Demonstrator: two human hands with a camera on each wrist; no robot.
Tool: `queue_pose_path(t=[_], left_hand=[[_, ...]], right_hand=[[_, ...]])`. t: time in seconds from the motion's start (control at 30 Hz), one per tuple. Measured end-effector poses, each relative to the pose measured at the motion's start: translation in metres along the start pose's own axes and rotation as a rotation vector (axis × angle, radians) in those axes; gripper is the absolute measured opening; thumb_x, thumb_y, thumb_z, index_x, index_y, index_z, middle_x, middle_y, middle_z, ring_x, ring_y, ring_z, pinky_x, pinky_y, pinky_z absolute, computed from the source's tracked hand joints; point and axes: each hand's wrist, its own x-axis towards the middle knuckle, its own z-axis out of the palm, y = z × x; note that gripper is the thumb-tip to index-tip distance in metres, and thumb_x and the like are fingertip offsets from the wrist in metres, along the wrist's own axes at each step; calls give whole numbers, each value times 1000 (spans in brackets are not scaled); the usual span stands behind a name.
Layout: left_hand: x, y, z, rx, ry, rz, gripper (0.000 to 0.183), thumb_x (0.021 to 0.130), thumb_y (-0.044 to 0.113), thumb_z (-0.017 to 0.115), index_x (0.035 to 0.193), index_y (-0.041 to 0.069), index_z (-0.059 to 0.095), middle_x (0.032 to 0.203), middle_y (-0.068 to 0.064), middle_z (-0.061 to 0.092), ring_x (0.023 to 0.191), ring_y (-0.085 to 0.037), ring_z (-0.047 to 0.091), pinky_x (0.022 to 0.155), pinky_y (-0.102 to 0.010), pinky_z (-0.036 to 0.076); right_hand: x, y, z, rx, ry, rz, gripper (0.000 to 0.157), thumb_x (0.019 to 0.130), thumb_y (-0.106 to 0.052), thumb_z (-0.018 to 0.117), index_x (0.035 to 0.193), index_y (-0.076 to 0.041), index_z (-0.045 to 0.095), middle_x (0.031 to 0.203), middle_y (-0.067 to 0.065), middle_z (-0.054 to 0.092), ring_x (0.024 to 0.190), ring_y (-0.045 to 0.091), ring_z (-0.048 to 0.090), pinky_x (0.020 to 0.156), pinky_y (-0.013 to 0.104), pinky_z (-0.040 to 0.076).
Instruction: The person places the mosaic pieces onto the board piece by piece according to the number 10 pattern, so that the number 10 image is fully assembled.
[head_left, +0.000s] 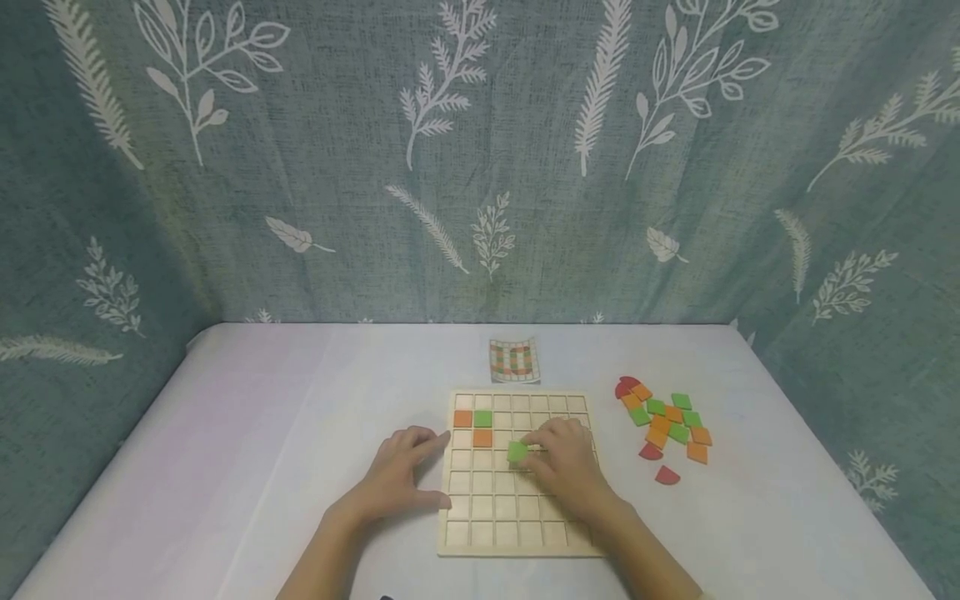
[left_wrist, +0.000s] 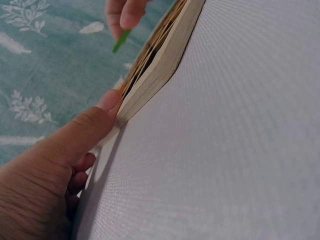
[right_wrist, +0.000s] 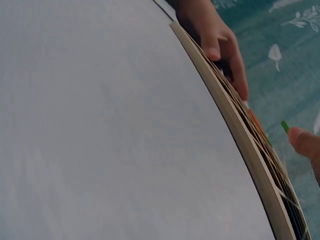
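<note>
A wooden grid board lies on the white table. My right hand pinches a green square tile between thumb and fingers over the middle of the grid. In the left wrist view this tile is seen edge-on, held above the board. My left hand spreads thumb and fingers along the board's left edge, with the thumb right at the rim. Near the upper left corner of the grid sit an orange tile, a green tile and a second orange tile.
Right of the board lies a loose scatter of orange tiles, green tiles and red quarter-round pieces. Behind the board is a small card with a coloured grid pattern. A leaf-patterned curtain surrounds the table's back and sides.
</note>
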Motion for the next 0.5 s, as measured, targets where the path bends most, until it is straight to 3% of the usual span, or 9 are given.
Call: queue_pose_path(t=[0.17, 0.5], left_hand=[[0, -1, 0, -8, -6, -17, 85, 63, 51, 80, 134, 11, 54, 117, -2, 52, 109, -22, 45, 93, -43, 35], [0, 0, -1, -12, 1, -1, 85, 63, 51, 80, 134, 11, 54, 116, -1, 52, 108, -20, 45, 92, -43, 35]], right_hand=[[5, -8, 14, -30, -26, -57, 21, 78, -31, 71, 92, -15, 68, 89, -5, 55, 82, 10, 40, 75, 33, 32], [7, -10, 28, 96, -36, -3, 22, 74, -30, 77, 90, -16, 72, 85, -10, 55, 78, 5, 37, 74, 28, 33]])
